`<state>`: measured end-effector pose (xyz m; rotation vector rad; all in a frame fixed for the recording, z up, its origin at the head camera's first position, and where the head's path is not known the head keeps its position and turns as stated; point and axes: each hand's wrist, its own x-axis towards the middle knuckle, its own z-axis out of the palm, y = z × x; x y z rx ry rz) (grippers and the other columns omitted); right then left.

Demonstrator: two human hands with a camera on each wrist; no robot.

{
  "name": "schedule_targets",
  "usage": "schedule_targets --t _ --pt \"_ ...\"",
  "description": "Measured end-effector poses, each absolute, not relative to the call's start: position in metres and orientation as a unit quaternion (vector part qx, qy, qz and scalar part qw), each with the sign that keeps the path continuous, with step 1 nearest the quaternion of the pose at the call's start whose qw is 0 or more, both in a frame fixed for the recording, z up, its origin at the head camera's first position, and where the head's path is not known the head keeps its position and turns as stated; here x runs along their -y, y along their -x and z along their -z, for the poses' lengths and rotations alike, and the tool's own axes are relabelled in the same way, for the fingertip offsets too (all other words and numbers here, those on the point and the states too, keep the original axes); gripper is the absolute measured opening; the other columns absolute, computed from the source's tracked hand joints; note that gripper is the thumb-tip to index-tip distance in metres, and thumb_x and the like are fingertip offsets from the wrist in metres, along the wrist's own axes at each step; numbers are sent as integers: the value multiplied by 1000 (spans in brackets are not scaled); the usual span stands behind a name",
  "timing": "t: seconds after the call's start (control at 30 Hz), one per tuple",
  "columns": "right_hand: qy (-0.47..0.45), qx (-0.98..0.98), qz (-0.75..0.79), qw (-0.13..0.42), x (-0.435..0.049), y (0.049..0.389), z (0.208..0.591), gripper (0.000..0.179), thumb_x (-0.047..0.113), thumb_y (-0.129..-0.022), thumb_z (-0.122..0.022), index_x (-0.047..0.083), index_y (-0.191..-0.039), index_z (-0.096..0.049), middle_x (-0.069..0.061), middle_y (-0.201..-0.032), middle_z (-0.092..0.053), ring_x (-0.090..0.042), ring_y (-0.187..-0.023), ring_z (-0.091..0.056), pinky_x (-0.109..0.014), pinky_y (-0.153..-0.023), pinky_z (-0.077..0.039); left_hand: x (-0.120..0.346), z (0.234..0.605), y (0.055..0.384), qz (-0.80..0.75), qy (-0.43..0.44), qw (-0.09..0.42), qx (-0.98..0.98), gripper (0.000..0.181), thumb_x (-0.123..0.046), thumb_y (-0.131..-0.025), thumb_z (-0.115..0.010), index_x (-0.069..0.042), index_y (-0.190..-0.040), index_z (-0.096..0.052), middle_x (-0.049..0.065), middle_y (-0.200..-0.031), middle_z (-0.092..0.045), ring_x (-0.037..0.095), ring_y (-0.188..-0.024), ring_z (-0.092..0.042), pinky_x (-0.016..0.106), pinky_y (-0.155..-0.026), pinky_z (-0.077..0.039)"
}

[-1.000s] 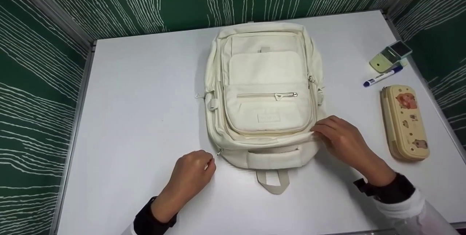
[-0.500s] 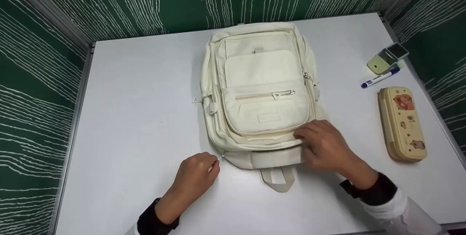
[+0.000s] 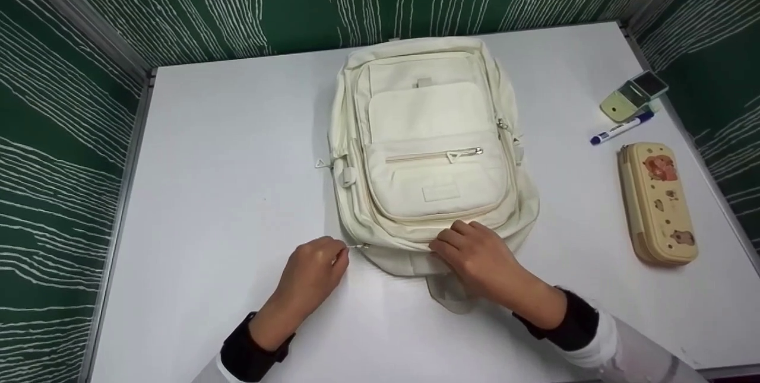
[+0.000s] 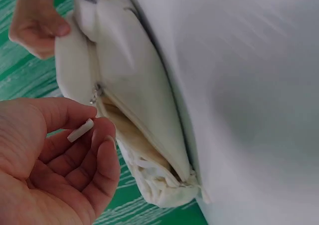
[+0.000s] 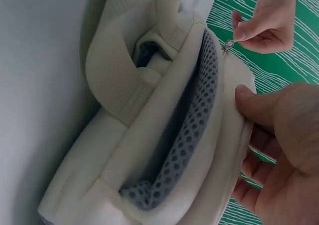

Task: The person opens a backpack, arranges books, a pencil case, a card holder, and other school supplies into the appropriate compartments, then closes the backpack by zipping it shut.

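A cream backpack [image 3: 439,116] lies front side up on the white table, its grey carry loop [image 3: 448,297] toward me. At its near left corner my left hand [image 3: 314,270] pinches a pale zipper pull [image 4: 80,130] between thumb and forefinger. The zipper slider [image 4: 97,89] sits at the end of a gap along the bag's side. My right hand [image 3: 475,255] grips the near edge of the front section, thumb [image 5: 246,103] on one side and fingers curled on the other. In the right wrist view the compartment gapes, showing grey mesh lining [image 5: 187,135].
To the right lies a yellow pencil case [image 3: 662,202] with animal pictures. Behind it are a blue-capped white marker [image 3: 620,129] and a small pale-green object with a clear, dark-topped part [image 3: 632,97]. Green, white-streaked panels [image 3: 297,3] border the table [image 3: 225,193].
My right hand has moved left along the bag's near edge, from the right corner toward the middle. The backpack has shifted slightly left. My left hand has stayed near the left corner.
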<state>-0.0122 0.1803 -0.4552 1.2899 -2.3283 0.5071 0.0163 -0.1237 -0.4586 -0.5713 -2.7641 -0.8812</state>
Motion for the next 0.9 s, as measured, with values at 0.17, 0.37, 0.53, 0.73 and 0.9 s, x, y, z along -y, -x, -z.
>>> schedule_targets --t 0.17,0.37,0.53,0.73,0.9 --pt "-471 833 -188 220 -181 12 456 19 -8 -82 -63 7 -91 -70 0 -86 -65 -20 -69 -55 -32 -55 -43 132 459 -3 292 176 93 935 22 12 -86 -71 -3 -69 -69 2 -63 -60 9 -57 -53 23 -52 -46" --pt "-467 837 -188 215 -181 12 455 15 -4 -84 -64 8 -91 -70 1 -86 -65 -20 -69 -56 -32 -56 -43 141 461 20 275 158 82 945 21 10 -87 -70 -2 -70 -69 4 -64 -62 10 -58 -54 26 -53 -49" --pt "-461 846 -182 198 -181 10 454 13 -2 -90 -63 9 -89 -68 1 -85 -64 -19 -69 -55 -31 -56 -42 149 463 40 276 137 56 950 18 9 -88 -68 0 -73 -73 6 -67 -67 11 -58 -56 29 -53 -50" --pt "-459 846 -182 201 -181 10 454 9 2 -93 -64 9 -90 -69 1 -85 -64 -19 -70 -56 -32 -56 -43 152 463 66 273 134 32 952 19 8 -89 -66 1 -73 -73 8 -66 -66 15 -58 -54 34 -54 -49" --pt "-469 837 -178 217 -181 10 455 12 -2 -89 -65 9 -90 -70 2 -85 -64 -19 -69 -55 -31 -56 -43 154 464 87 262 129 11 956 15 6 -91 -66 3 -79 -75 12 -71 -70 20 -60 -59 36 -55 -51"
